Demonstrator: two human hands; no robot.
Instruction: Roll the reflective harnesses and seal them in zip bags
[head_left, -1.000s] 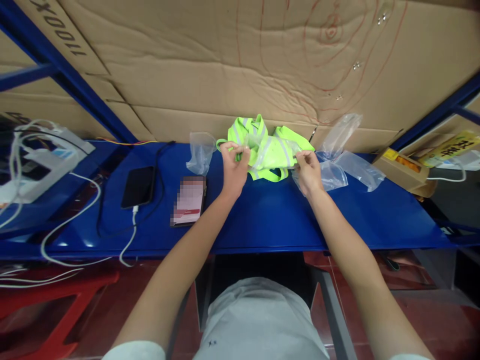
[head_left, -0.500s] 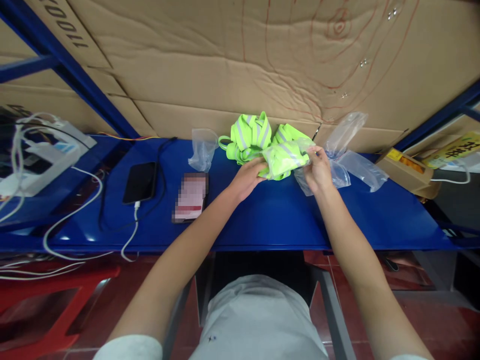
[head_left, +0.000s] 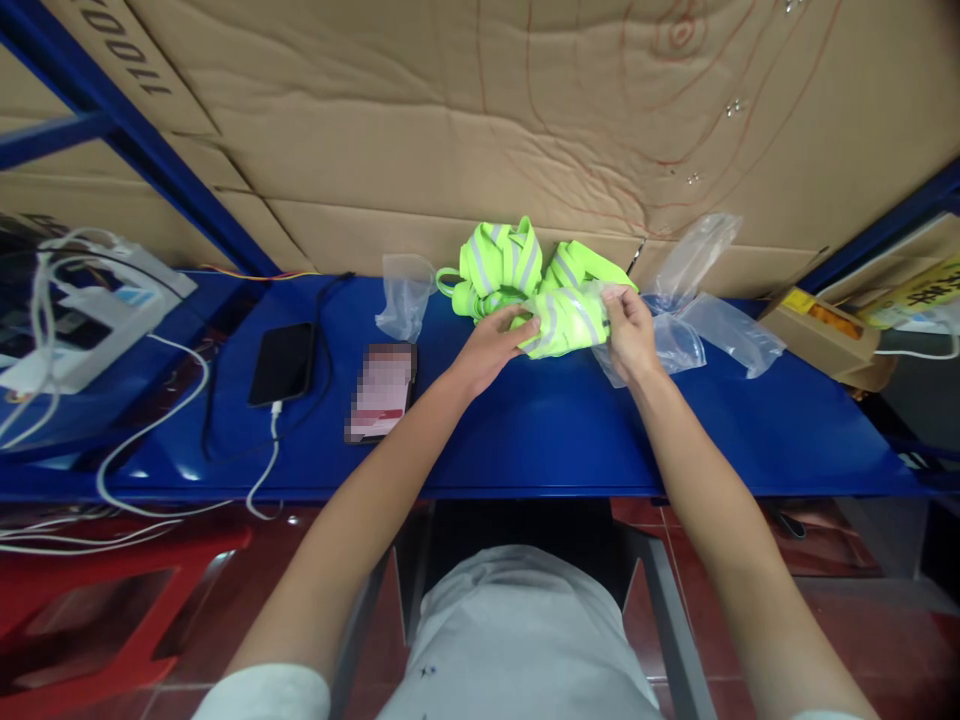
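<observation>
A person is holding a soft, neon yellow-green bundle with pale grey stripes, wrapped in clear plastic film (head_left: 566, 322), between two bare hands above a glossy blue tabletop (head_left: 555, 440); whether this wrapped bundle is touching the surface, one cannot tell. The left hand (head_left: 495, 345) is closing its thumb and fingers around the wrapped bundle's left end, while the right hand (head_left: 631, 325) is pinching the film at its right end, fingers drawn close together. Just behind the wrapped bundle, toward its left, a coiled heap of neon yellow-green straps with grey stripes (head_left: 499, 262) is lying, and a folded neon yellow-green strip with a grey stripe (head_left: 589, 262) is lying directly behind it. Left of the wrapped bundle, beyond the heap, a crumpled clear plastic bag (head_left: 405, 295) is resting, and nearer the person on that side a phone with a lit pinkish screen (head_left: 381, 392) is lying. Well apart to its left, a black phone with a dark screen (head_left: 282, 365) is lying with a white cable (head_left: 266, 475) running from it. To the wrapped bundle's right, several flat clear plastic bags (head_left: 735, 330) are spreading out, and farther right an open brown cardboard box (head_left: 821, 335) is standing.
</observation>
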